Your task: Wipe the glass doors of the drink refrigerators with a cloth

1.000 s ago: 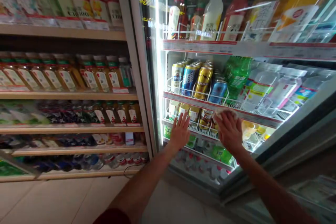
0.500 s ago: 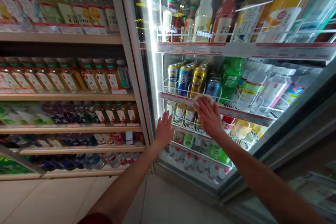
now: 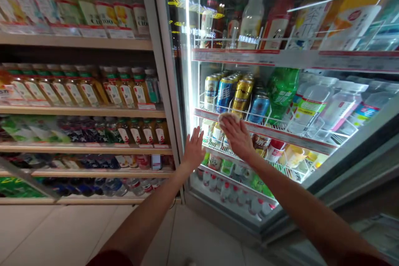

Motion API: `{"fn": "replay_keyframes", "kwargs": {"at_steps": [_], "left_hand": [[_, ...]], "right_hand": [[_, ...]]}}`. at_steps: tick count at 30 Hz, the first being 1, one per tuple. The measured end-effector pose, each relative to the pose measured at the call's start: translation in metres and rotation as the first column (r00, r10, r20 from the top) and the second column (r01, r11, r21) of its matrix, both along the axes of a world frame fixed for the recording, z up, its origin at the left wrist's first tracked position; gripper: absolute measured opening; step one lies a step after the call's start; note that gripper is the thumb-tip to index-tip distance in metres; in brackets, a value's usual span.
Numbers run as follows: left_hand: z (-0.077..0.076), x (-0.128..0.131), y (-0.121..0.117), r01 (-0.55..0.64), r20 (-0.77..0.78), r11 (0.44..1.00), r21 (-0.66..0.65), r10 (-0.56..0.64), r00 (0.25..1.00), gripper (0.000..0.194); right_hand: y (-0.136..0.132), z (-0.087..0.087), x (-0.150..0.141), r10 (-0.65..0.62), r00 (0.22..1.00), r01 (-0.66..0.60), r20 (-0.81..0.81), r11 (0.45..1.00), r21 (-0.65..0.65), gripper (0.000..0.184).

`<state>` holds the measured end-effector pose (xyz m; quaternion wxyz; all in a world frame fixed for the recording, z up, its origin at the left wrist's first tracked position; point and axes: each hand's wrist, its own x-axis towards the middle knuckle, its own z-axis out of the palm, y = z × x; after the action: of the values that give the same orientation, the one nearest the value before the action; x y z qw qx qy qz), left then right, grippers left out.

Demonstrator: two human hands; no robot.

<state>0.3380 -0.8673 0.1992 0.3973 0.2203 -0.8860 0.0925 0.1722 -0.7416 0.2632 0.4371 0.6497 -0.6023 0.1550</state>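
Observation:
A pale, wadded cloth (image 3: 228,119) lies under the fingers of my right hand (image 3: 238,135), which presses it flat against the glass door (image 3: 274,212) of the lit drinks fridge. Behind the glass at that height are beer cans (image 3: 241,96) and the red-edged strip of a wire shelf (image 3: 289,136). To the left, my left hand (image 3: 193,149) is open, fingers spread and palm toward the glass near the door's left edge. Nothing shows in it. Whether its palm touches the pane, I cannot tell.
Wooden shelves (image 3: 84,111) packed with bottled drinks stand left of the fridge, past a grey upright frame (image 3: 170,75). The fridge holds large bottles (image 3: 355,12) on top and small red-capped bottles (image 3: 226,191) at the bottom. Pale floor tiles (image 3: 62,232) lie below.
My right hand has slid the cloth leftward across the glass, from below the blue can to below the gold and blue cans. My left hand has shifted left toward the door's edge.

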Motion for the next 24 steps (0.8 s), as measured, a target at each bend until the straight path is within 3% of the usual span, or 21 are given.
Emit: {"fn": "replay_keyframes", "kwargs": {"at_steps": [2,3,5,8,10,12,15,17,19,22,24], "left_hand": [[0.004,-0.006,-0.008,0.017,-0.027,1.0,-0.015,-0.018,0.999,0.069],[0.006,-0.009,-0.012,0.026,-0.036,0.999,-0.02,-0.027,0.999,0.069],[0.008,-0.013,-0.019,0.044,-0.05,0.999,-0.022,-0.045,0.998,0.068],[0.011,-0.012,-0.028,0.077,-0.065,0.997,-0.029,-0.079,0.995,0.068],[0.017,-0.011,-0.034,0.117,-0.077,0.991,-0.069,-0.122,0.989,0.067],[0.028,-0.011,-0.041,0.153,-0.115,0.981,-0.119,-0.167,0.979,0.066],[0.045,-0.015,-0.05,0.181,-0.204,0.972,-0.151,-0.209,0.956,0.066],[0.051,-0.019,-0.056,0.195,-0.239,0.969,-0.151,-0.227,0.944,0.066],[0.051,-0.022,-0.061,0.199,-0.263,0.968,-0.155,-0.235,0.936,0.066],[0.044,-0.023,-0.072,0.191,-0.263,0.968,-0.161,-0.228,0.937,0.066],[0.041,-0.02,-0.082,0.187,-0.254,0.97,-0.157,-0.222,0.941,0.066]], "right_hand": [[-0.011,0.028,0.001,-0.053,0.997,0.058,0.055,0.995,-0.086,0.053],[-0.016,0.032,0.003,-0.059,0.996,0.065,0.062,0.993,-0.099,0.054],[-0.02,0.019,0.008,-0.038,0.999,0.04,0.028,0.997,-0.064,0.053],[-0.019,-0.019,0.015,0.016,0.997,-0.012,-0.079,0.999,0.05,0.05],[-0.019,-0.023,0.016,0.02,0.991,-0.01,-0.133,0.997,0.075,0.047],[-0.021,0.002,0.014,-0.046,0.992,0.048,-0.12,0.999,0.019,0.047],[-0.024,0.056,0.012,-0.19,0.982,0.187,-0.001,0.97,-0.158,0.052],[-0.026,0.067,0.014,-0.221,0.975,0.22,0.022,0.951,-0.215,0.052],[-0.029,0.047,0.019,-0.2,0.979,0.193,-0.03,0.967,-0.164,0.048],[-0.037,-0.006,0.029,-0.12,0.982,0.121,-0.149,0.993,-0.004,0.044],[-0.046,-0.022,0.034,-0.077,0.979,0.09,-0.187,0.994,0.063,0.043]]}}
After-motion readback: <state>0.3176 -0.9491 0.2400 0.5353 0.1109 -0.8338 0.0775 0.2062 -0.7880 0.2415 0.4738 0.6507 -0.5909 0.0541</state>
